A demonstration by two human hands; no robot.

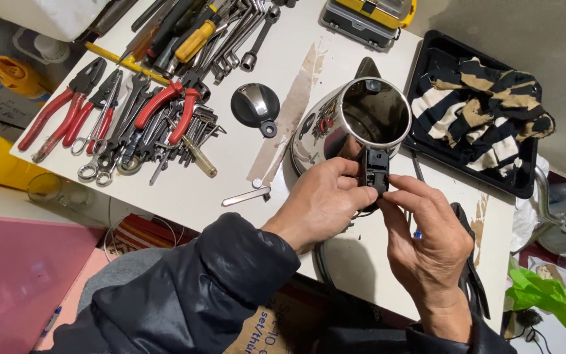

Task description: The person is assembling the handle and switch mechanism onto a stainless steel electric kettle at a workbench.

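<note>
A shiny steel electric kettle without its lid stands on the white table, its open mouth facing up. A black plastic handle part sits at the kettle's near rim. My left hand grips the kettle body just below that part, fingers curled against it. From the right, my right hand pinches the lower end of the black part with thumb and forefinger. The kettle's round black and chrome lid lies on the table to the left.
Red-handled pliers, several wrenches and hex keys and yellow-handled screwdrivers crowd the table's left. A black tray with a striped rag sits at the right. A yellow tool case stands at the back. Black pliers lie near my right wrist.
</note>
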